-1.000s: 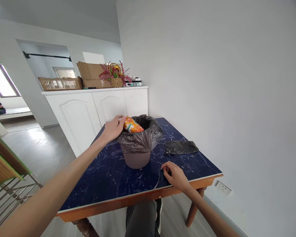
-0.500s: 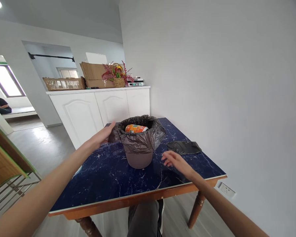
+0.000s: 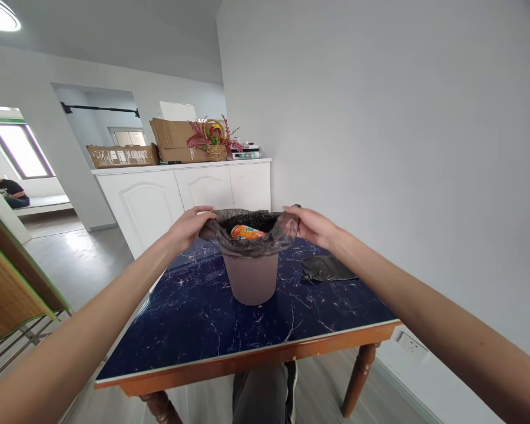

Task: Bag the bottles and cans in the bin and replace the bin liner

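Note:
A small pinkish-grey bin (image 3: 251, 281) stands on the dark blue marbled table (image 3: 203, 330). A black bin bag (image 3: 247, 242) lines it, folded over the rim. An orange drinks bottle (image 3: 246, 232) lies inside. My left hand (image 3: 189, 225) grips the bag's left edge at the rim. My right hand (image 3: 310, 224) grips the bag's right edge. Both hands have the edge lifted up off the bin's side.
A folded black bag (image 3: 325, 268) lies on the table to the right of the bin, near the wall. Behind stands a white cabinet (image 3: 181, 194) with cardboard boxes and a flower basket (image 3: 215, 141). A person sits in the far left room.
My left hand let go of the bottle, which now lies in the bin. Both hands moved to the bag's rim and took hold of its edges, pulling them up.

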`<state>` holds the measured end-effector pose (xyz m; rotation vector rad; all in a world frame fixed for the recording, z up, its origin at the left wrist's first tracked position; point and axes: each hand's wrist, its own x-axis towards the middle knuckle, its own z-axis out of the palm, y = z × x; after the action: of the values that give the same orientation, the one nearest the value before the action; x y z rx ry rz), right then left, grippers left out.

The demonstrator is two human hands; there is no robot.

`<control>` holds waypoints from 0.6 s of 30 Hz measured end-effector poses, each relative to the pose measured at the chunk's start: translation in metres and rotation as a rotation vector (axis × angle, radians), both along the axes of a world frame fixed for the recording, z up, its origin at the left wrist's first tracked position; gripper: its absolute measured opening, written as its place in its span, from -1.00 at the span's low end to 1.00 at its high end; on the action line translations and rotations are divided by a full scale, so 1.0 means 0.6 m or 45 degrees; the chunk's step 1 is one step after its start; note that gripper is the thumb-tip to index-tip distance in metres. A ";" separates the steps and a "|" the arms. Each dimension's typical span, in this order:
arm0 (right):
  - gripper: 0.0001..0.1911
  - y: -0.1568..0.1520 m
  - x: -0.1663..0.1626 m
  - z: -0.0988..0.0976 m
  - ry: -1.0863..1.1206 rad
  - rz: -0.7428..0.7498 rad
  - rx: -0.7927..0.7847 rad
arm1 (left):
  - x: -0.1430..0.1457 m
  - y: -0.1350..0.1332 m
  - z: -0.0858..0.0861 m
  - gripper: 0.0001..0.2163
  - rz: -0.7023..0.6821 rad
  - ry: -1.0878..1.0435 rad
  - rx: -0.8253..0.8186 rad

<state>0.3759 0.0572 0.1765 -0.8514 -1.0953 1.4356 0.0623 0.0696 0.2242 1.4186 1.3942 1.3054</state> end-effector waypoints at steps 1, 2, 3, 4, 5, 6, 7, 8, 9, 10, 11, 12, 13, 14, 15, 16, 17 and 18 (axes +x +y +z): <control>-0.81 0.007 -0.003 0.014 0.050 -0.019 0.015 | 0.006 0.005 0.005 -0.55 0.022 -0.040 0.041; -0.79 0.016 -0.007 0.027 0.099 -0.040 0.027 | 0.012 0.010 0.009 -0.59 0.048 -0.086 0.085; -0.77 0.025 -0.010 0.039 0.145 -0.063 0.037 | 0.018 0.016 0.013 -0.62 0.072 -0.133 0.129; -0.76 0.034 -0.012 0.051 0.189 -0.088 0.046 | 0.024 0.022 0.016 -0.64 0.089 -0.177 0.168; -0.76 0.044 -0.015 0.063 0.231 -0.115 0.056 | 0.030 0.029 0.020 -0.66 0.097 -0.223 0.203; -0.76 0.054 -0.017 0.074 0.269 -0.139 0.069 | 0.036 0.035 0.023 -0.68 0.098 -0.270 0.232; -0.76 0.063 -0.019 0.084 0.302 -0.162 0.082 | 0.042 0.042 0.027 -0.70 0.096 -0.317 0.256; -0.77 0.072 -0.021 0.094 0.332 -0.178 0.097 | 0.048 0.049 0.030 -0.73 0.094 -0.364 0.278; -0.78 0.080 -0.023 0.104 0.362 -0.191 0.111 | 0.055 0.055 0.034 -0.76 0.093 -0.407 0.298; -0.78 0.088 -0.024 0.113 0.393 -0.199 0.123 | 0.061 0.061 0.038 -0.79 0.092 -0.444 0.316; -0.78 0.094 -0.025 0.121 0.426 -0.208 0.135 | 0.066 0.066 0.043 -0.82 0.089 -0.477 0.335; -0.78 0.099 -0.026 0.129 0.460 -0.217 0.150 | 0.071 0.070 0.048 -0.84 0.086 -0.504 0.356; -0.77 0.104 -0.025 0.137 0.490 -0.225 0.168 | 0.075 0.073 0.054 -0.86 0.085 -0.527 0.382; -0.77 0.107 -0.024 0.144 0.515 -0.234 0.195 | 0.078 0.074 0.060 -0.87 0.085 -0.546 0.415; -0.76 0.110 -0.022 0.151 0.533 -0.242 0.231 | 0.081 0.074 0.068 -0.87 0.086 -0.562 0.450; -0.74 0.111 -0.018 0.158 0.547 -0.246 0.275 | 0.082 0.073 0.077 -0.88 0.091 -0.575 0.487; -0.73 0.112 -0.014 0.165 0.559 -0.249 0.325 | 0.083 0.069 0.086 -0.89 0.098 -0.583 0.528; -0.71 0.111 -0.010 0.172 0.569 -0.252 0.379 | 0.084 0.064 0.097 -0.89 0.106 -0.588 0.569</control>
<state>0.3702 0.1238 0.2797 -0.3875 -0.8288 1.1835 0.1127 0.1082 0.2822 1.2233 0.8934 1.9395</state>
